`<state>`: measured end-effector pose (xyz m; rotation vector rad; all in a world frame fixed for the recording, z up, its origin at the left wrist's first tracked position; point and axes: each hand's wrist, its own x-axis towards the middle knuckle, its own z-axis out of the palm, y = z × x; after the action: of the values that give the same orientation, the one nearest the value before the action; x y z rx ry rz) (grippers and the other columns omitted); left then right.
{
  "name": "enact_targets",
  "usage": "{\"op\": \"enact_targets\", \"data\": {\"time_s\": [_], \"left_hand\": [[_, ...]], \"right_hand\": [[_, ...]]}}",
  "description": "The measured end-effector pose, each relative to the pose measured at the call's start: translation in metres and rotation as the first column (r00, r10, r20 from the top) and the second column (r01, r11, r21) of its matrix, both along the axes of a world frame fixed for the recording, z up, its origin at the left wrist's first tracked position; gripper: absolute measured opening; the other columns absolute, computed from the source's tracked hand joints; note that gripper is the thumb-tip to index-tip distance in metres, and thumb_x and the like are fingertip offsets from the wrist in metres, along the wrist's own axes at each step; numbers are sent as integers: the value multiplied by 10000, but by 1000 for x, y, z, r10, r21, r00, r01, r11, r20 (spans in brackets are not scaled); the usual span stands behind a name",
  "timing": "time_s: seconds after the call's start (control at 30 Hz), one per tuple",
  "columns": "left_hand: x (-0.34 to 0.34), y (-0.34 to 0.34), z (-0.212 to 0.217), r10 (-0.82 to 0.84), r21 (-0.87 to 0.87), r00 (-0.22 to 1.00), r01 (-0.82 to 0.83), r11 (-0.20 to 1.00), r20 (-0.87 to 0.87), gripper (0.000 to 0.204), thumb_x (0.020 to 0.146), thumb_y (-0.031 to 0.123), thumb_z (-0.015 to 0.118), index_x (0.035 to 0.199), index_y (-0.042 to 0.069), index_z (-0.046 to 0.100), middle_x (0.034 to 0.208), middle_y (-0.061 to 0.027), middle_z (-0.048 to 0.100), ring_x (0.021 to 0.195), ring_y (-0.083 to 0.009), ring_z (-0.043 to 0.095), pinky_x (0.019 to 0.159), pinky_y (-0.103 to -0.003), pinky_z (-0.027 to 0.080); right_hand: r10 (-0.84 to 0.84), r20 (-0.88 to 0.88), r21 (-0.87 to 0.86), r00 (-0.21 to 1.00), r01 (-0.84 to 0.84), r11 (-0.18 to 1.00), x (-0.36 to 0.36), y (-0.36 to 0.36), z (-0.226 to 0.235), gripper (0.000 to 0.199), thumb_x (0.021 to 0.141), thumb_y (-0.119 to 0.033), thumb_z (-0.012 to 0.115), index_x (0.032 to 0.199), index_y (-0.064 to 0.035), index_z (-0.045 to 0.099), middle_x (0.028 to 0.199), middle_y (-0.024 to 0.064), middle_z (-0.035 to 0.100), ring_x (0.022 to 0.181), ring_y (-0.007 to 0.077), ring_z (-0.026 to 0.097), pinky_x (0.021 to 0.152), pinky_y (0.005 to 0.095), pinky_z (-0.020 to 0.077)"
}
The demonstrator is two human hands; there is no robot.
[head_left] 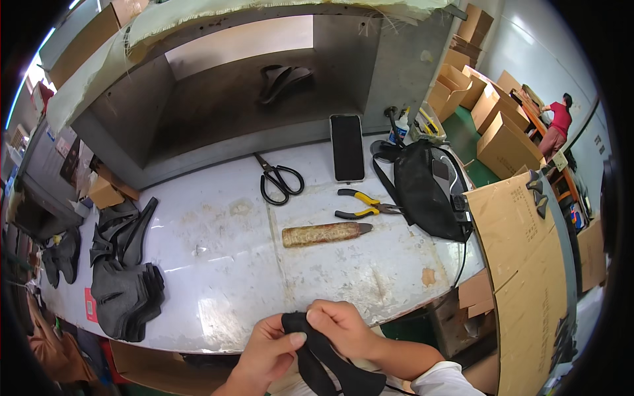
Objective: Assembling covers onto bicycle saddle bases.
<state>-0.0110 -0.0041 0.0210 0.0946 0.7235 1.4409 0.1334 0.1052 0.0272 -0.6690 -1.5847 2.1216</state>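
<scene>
In front of me at the table's near edge, both hands grip a black shoe upper piece (323,350) with a long opening in it. My left hand (264,350) pinches its top end between thumb and fingers. My right hand (343,329) is closed on the same end, touching the left one; the rest of the piece hangs below. Beyond them on the table (224,264) lies a short tool with a thick wrapped handle (320,234) and dark tip. Farther back are yellow-and-black pliers (367,212) and black-handled scissors (271,173).
Stacked black shoe pieces (125,297) occupy the left side. At the back, a phone (347,148) leans against a grey metal shelf (403,79). A black bag (429,191) with a cable sits right, beside a cardboard sheet (518,264). Another person (558,125) stands far right among cartons.
</scene>
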Motion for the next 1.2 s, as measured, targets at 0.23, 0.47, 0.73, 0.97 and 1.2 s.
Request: {"op": "enact_targets", "data": {"time_s": [0.23, 0.47, 0.73, 0.97, 1.2], "left_hand": [[0, 7, -1, 39, -28, 999, -40, 999, -13, 239, 856, 11, 674, 1091, -21, 641, 945, -99, 695, 806, -182, 675, 738, -322, 568], [9, 7, -11, 120, -26, 992, -121, 992, -48, 216, 844, 5, 682, 1056, -18, 652, 942, -102, 701, 818, -177, 676, 754, -316, 560], [14, 9, -3, 112, -16, 988, -114, 993, -105, 186, 829, -24, 695, 1009, -42, 655, 908, -101, 690, 780, -164, 660, 710, -308, 551], [8, 18, -9, 175, -67, 979, -182, 981, -103, 164, 820, -11, 700, 975, -36, 653, 842, -100, 686, 703, -162, 650, 653, -296, 544], [1, 15, -13, 218, -71, 959, -234, 970, -180, 165, 821, 12, 700, 974, -24, 650, 830, -100, 685, 679, -164, 644, 617, -295, 539]], "right_hand": [[23, 45, 390, 999, -38, 920, 10, 5, 0, 215, 990, -168, 535, 830, -26, 529, 660, 66, 556, 580, 111, 499, 533, 276, 414], [103, 7, -311, 995, -96, 945, 22, 0, -20, 221, 996, -183, 545, 886, -1, 602, 673, -62, 532, 615, 12, 430, 512, 210, 341], [174, -167, -59, 970, -186, 981, 30, 2, -38, 189, 943, -178, 635, 881, 0, 653, 674, -48, 564, 605, 22, 461, 501, 231, 358], [232, -121, -304, 965, -259, 917, 35, -8, -39, 232, 928, -188, 661, 806, 4, 614, 607, -4, 532, 591, 34, 470, 525, 226, 374], [474, -119, -86, 873, -484, 871, 40, -3, -51, 340, 946, -221, 635, 697, -9, 544, 558, -18, 470, 508, 70, 409, 467, 279, 327]]}}
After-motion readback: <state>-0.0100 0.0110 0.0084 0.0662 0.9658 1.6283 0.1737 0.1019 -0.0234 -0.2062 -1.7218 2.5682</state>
